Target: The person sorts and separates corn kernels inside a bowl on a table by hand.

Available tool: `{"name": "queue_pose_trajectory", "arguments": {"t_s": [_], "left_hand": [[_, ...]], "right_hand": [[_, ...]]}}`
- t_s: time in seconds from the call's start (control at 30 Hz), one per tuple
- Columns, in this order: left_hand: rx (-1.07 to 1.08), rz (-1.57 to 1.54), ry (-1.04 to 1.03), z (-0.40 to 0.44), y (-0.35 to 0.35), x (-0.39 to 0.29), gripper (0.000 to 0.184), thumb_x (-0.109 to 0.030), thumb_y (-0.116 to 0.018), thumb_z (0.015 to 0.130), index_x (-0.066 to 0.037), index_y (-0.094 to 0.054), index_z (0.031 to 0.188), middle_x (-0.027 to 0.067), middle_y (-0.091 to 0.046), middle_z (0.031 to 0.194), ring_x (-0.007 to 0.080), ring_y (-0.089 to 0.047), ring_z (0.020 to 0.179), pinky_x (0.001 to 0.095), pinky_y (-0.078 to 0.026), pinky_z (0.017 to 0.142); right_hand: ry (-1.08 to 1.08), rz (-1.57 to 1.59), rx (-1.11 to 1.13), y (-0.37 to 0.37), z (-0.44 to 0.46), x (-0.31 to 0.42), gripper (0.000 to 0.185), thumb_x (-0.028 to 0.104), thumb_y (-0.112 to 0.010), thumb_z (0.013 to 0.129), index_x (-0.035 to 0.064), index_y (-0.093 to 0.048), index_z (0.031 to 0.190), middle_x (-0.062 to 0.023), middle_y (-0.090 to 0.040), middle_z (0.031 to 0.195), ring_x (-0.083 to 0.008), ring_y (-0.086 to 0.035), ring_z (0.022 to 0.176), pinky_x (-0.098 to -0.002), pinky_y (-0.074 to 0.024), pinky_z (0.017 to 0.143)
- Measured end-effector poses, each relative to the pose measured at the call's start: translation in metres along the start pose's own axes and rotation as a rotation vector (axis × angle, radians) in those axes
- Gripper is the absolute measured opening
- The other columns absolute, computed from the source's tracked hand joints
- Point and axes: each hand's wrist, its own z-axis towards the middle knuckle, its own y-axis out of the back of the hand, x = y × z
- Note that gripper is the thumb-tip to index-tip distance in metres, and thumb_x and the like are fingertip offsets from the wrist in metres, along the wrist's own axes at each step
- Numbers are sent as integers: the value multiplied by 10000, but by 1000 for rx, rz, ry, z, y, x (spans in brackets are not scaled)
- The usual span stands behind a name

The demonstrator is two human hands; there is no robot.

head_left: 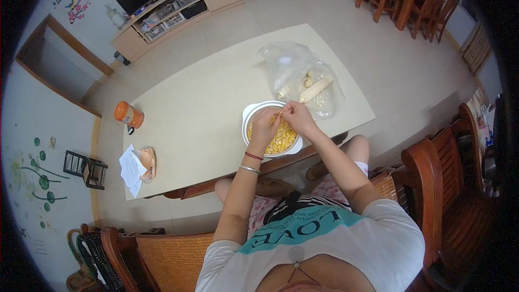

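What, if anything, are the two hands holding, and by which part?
The left hand and right hand meet at the fingertips above the corn kernels; anything pinched there, and by which part, cannot be told.

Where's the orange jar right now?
In the head view, the orange jar is at the left end of the table, just beyond the white papers.

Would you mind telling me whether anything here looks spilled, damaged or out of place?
Nothing stands out: the corn kernels are in the white bowl, the bare cob lies in the plastic bag, and no spill shows on the table.
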Motion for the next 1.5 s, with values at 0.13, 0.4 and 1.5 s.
{"name": "queue_pose_trajectory", "arguments": {"t_s": [0.13,0.4,1.5], "left_hand": [[-9,-60,61,-1,-1,-2,119,-53,-662,766,-22,-628,876,115,-647,846,257,-623,791,327,-485,711],[23,-312,456,-2,4,2,137,-55,-628,828,11,-620,948,89,-663,909,148,-634,828,269,-504,752],[211,195,78,-7,-14,29,157,-68,-604,745,-59,-674,885,140,-596,952,310,-542,912,411,-443,801]], "right_hand": [[31,7,-95,1,0,-1,103,95,-507,842,42,-516,754,3,-508,613,-65,-468,523,-228,-375,453],[-128,208,-277,77,36,-16,197,162,-414,849,41,-494,716,-46,-504,598,-140,-456,450,-278,-385,426],[138,-102,-428,51,9,-22,118,118,-585,824,26,-621,889,-89,-623,736,-156,-568,627,-294,-455,589]]}}
